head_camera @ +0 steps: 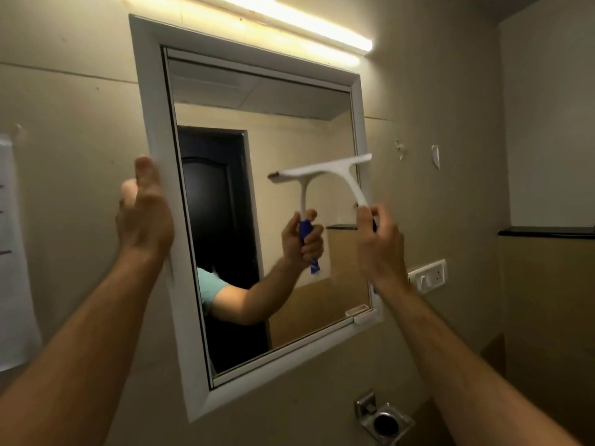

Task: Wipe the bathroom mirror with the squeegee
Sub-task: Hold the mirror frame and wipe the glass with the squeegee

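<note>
Mirror (225, 91) hanging on wall, white frame tilting in view; squeegee (325, 170) pressing against glass at right half, mid-height, blade lying near level, handle dropping down-right into right hand (381, 249), fingers gripping it; left hand (145, 214) opening flat, bracing frame's left edge; unwiped glass below blade looking unobstructed; socket plate (429, 275) sitting right of frame

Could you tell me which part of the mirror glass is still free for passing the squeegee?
Free: the glass above the squeegee, up to the top frame, and left towards the left hand. Crowded: the right edge, where the right hand grips the handle.
</note>
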Available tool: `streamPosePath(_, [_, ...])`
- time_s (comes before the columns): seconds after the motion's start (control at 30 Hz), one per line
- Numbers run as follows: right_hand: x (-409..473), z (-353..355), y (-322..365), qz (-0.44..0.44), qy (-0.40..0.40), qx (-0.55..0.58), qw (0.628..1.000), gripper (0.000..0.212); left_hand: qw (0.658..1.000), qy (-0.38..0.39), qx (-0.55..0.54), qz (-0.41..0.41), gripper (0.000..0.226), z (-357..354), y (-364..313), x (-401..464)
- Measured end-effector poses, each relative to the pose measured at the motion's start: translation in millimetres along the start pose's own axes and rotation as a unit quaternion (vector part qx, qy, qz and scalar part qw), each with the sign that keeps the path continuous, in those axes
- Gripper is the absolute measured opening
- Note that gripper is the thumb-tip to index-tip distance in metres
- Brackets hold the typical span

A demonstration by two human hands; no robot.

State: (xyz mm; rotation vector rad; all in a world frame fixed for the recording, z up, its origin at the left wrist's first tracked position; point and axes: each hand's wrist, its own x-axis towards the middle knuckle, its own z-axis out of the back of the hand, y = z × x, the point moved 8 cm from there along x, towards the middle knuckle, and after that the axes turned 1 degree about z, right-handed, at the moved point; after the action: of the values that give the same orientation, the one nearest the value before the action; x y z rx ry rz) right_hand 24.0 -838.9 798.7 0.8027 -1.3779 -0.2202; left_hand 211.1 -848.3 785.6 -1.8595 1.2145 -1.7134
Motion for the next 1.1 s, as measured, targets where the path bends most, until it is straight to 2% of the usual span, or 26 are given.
streamPosePath(0.07, [28, -3, 25, 0.024, -0.007, 0.001, 1.000, 0.035, 0.998, -0.029, 0.013, -0.051, 0.031, -4, -27, 20])
streamPosePath(0.13, [43, -8, 34, 0.036, -0.008, -0.006, 0.999, 0.035, 0.997, -0.024, -0.001, -0.067, 0.034, -6, -36, 34])
streamPosePath(0.27, [29, -17, 16, 0.018, 0.013, -0.011, 1.000, 0.037, 0.997, 0.062, -0.042, -0.020, 0.034, -7, -16, 32])
streamPosePath(0.33, [25, -16, 9, 0.017, 0.020, -0.005, 1.000, 0.036, 0.996, 0.077, -0.048, -0.009, 0.034, -6, -11, 29])
streamPosePath(0.53, [88, -13, 55, 0.049, -0.018, 0.027, 0.998, 0.034, 0.996, -0.001, -0.002, -0.090, 0.037, -22, -67, 66])
streamPosePath(0.67, [98, -20, 55, 0.031, 0.003, 0.052, 0.998, 0.035, 0.994, 0.010, -0.008, -0.104, 0.037, -25, -71, 74])
streamPosePath(0.8, [73, -21, 34, 0.018, 0.017, 0.043, 0.999, 0.038, 0.995, 0.073, -0.047, -0.039, 0.040, -21, -46, 63])
streamPosePath(0.87, [75, -19, 39, 0.027, 0.005, 0.039, 0.999, 0.038, 0.996, 0.069, -0.035, -0.039, 0.036, -21, -52, 63])
streamPosePath(1.0, [96, -23, 61, 0.043, -0.006, 0.045, 0.998, 0.036, 0.995, 0.015, 0.012, -0.096, 0.030, -28, -79, 70])
streamPosePath(1.1, [93, -29, 53, 0.043, 0.003, 0.044, 0.998, 0.036, 0.994, 0.022, 0.013, -0.109, 0.031, -31, -73, 65])
